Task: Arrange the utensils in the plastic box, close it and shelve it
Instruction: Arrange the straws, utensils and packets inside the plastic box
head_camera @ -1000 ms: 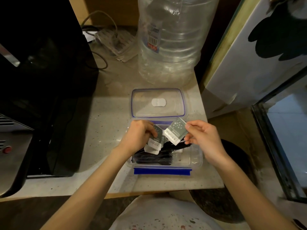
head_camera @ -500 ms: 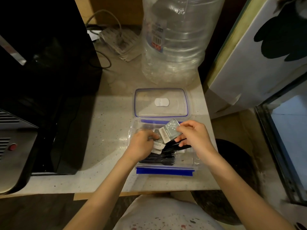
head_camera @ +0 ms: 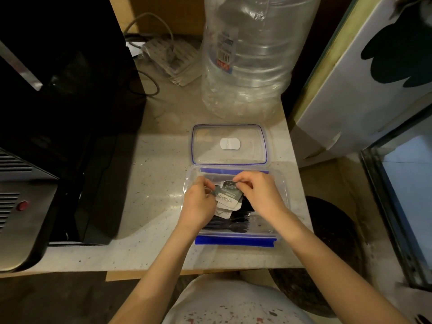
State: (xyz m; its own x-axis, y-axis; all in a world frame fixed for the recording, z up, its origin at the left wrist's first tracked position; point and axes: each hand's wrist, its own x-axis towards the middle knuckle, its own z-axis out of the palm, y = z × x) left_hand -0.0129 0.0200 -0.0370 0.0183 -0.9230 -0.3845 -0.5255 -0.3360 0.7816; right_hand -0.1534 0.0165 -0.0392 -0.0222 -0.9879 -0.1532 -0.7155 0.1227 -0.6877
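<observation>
A clear plastic box (head_camera: 279, 181) with blue clips stands open on the counter near its front edge. Its clear lid (head_camera: 229, 144) with a blue seal lies flat just behind it. Black plastic forks (head_camera: 230, 226) lie in the box bottom. Several small grey-green packets (head_camera: 228, 195) sit in a stack over the forks. My left hand (head_camera: 198, 204) holds the stack from the left. My right hand (head_camera: 257, 195) pinches the top packet from the right. Both hands are inside the box.
A large clear water jug (head_camera: 250, 57) stands behind the lid. A black appliance (head_camera: 60, 113) fills the counter's left side. A power strip with cables (head_camera: 168, 54) lies at the back. A white cabinet (head_camera: 364, 78) rises on the right, and a dark round bin (head_camera: 332, 242) sits below the counter edge.
My right hand has carried the packet left and down onto the stack held by my left hand. Both hands have sunk lower into the box.
</observation>
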